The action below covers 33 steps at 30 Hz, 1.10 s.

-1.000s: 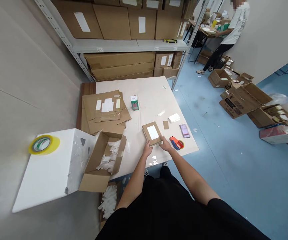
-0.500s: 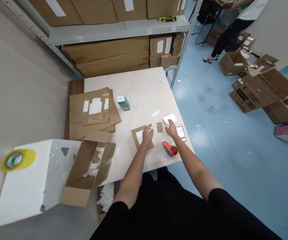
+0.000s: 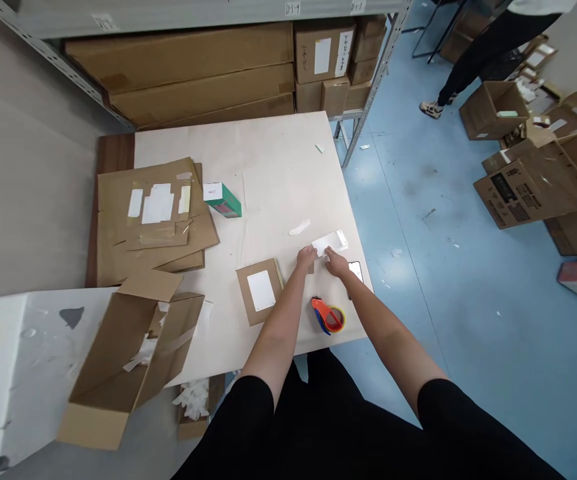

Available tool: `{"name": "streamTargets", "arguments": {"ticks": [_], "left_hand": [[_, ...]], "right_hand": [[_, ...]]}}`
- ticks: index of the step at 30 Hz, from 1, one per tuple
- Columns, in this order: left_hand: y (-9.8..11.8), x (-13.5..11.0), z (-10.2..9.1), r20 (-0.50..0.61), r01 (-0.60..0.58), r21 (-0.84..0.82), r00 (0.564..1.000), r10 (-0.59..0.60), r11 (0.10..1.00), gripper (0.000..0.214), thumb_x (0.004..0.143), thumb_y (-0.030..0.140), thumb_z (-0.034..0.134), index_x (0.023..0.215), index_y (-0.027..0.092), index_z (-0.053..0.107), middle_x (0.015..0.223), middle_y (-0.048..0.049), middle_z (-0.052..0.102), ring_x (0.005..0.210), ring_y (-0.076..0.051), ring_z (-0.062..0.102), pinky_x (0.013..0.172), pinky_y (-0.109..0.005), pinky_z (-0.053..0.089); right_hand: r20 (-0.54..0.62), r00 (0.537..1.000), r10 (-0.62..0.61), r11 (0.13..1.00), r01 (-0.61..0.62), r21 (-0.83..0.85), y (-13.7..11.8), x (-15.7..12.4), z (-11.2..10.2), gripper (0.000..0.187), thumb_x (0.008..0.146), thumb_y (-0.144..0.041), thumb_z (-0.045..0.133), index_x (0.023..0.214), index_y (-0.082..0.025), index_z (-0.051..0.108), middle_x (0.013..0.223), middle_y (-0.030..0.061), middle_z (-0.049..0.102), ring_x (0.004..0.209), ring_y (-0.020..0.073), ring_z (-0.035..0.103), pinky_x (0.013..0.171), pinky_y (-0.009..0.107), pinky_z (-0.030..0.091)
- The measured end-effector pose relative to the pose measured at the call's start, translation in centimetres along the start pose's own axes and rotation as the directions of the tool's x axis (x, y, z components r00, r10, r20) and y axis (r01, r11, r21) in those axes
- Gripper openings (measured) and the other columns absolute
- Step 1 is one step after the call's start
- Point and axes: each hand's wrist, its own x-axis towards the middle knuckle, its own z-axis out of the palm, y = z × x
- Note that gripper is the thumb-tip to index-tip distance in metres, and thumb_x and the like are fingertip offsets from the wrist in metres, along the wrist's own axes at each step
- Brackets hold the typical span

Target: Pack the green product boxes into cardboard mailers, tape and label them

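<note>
A small white flat rectangular piece, perhaps a stack of labels, is at the right part of the table. My left hand is closed at its left end, fingertips pinching the corner. At its front edge my right hand is closed too, thumb and fingers gripping it. A small brown cardboard piece is partly covered by my left hand. Left of my forearm lies a flat cardboard parcel with a white label. An orange-red tape dispenser sits between my arms, and a phone is partly under my right wrist.
A green and white box stands mid-table, with flattened cardboard to its left. An open carton with white scraps is at the front left. Shelving with boxes borders the back. Another person stands at the far right among cartons.
Both hands have come together at the white piece, the left moving right off the labelled parcel. The white piece is now turned and gripped. The camera view has shifted closer.
</note>
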Motion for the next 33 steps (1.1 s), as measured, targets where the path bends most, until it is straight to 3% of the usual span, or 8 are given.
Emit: {"name": "streamTargets", "arguments": {"ticks": [4,8,12,16,20,24,29,33], "left_hand": [[0.3,0.5,2.0,-0.036,0.092,-0.119,0.995,-0.097,0.989,0.036,0.091,0.040,0.073,0.116,0.014,0.075,0.105,-0.0123,0.080,0.092,-0.023,0.075,0.084,-0.033,0.056],[1.4,-0.1,2.0,-0.149,0.130,-0.065,0.979,-0.138,0.989,0.024,0.087,0.028,0.074,0.107,0.015,0.078,0.107,-0.0124,0.081,0.096,-0.024,0.075,0.085,-0.033,0.055],[2.6,-1.6,-0.3,-0.170,0.053,0.105,0.985,-0.034,0.993,0.017,0.089,0.025,0.068,0.097,0.017,0.080,0.103,-0.0127,0.081,0.099,-0.027,0.073,0.089,-0.035,0.053],[3.1,-3.9,-4.4,-0.150,-0.141,0.174,0.974,0.168,0.975,0.018,0.092,0.025,0.061,0.088,0.020,0.078,0.089,-0.0075,0.079,0.092,-0.024,0.070,0.087,-0.033,0.051],[3.1,-6.2,-9.5,-0.135,-0.400,0.115,0.900,0.414,0.909,0.017,0.093,0.026,0.061,0.090,0.020,0.077,0.092,-0.0047,0.077,0.087,-0.020,0.067,0.085,-0.030,0.050],[2.8,-8.3,-15.0,-0.165,-0.511,0.099,0.838,0.521,0.854,0.015,0.092,0.027,0.064,0.090,0.021,0.077,0.102,-0.0067,0.077,0.090,-0.021,0.067,0.086,-0.031,0.048],[1.8,-10.1,-19.5,-0.189,-0.415,-0.025,0.895,0.404,0.909,0.013,0.082,0.033,0.075,0.079,0.021,0.077,0.082,-0.0030,0.074,0.077,-0.020,0.063,0.077,-0.031,0.048],[1.3,-11.2,-19.6,-0.246,-0.327,-0.186,0.929,0.278,0.927,0.016,0.071,0.033,0.085,0.076,0.019,0.078,0.077,-0.0025,0.074,0.077,-0.020,0.064,0.076,-0.031,0.050]], "right_hand": [[-0.003,0.999,-0.042,0.999,0.042,0.010,0.0,-0.8,0.2,0.073,0.094,-0.016,0.052,0.166,-0.026,0.039,0.175,0.0021,0.031,0.140,0.0275,0.060,0.112,0.039,0.052],[-0.007,0.995,-0.098,0.994,0.098,0.048,-0.1,-1.9,-0.1,0.075,0.090,-0.011,0.051,0.163,-0.026,0.045,0.172,0.0001,0.038,0.141,0.0246,0.058,0.113,0.035,0.052],[-0.228,0.973,-0.034,0.995,0.054,0.080,-0.5,-3.1,-1.5,0.069,0.091,-0.011,0.045,0.160,-0.021,0.049,0.158,0.0071,0.058,0.131,0.0257,0.064,0.113,0.037,0.051],[-0.411,0.912,0.000,0.971,0.099,0.220,-1.0,-2.8,-4.5,0.074,0.089,-0.013,0.044,0.162,-0.019,0.045,0.158,0.0121,0.056,0.101,0.0244,0.070,0.103,0.040,0.056],[-0.246,0.931,-0.268,0.878,0.341,0.335,-2.0,-1.2,-7.6,0.071,0.078,-0.013,0.056,0.148,-0.025,0.062,0.139,0.0082,0.070,0.080,0.0198,0.065,0.090,0.037,0.057],[-0.039,0.906,-0.422,0.845,0.408,0.346,-3.9,-0.2,-8.9,0.025,0.076,-0.026,0.069,0.098,-0.020,0.079,0.090,0.0050,0.076,0.074,0.0204,0.062,0.076,0.033,0.052],[0.051,0.879,-0.473,0.782,0.393,0.484,-5.7,-0.4,-9.0,0.036,0.076,-0.057,0.074,0.077,-0.021,0.072,0.071,0.0017,0.068,0.069,0.0198,0.060,0.064,0.030,0.044],[0.064,0.867,-0.494,0.772,0.404,0.491,-7.0,-0.6,-9.2,0.043,0.069,-0.064,0.077,0.070,-0.022,0.070,0.070,0.0008,0.067,0.067,0.0186,0.058,0.063,0.030,0.044]]}}
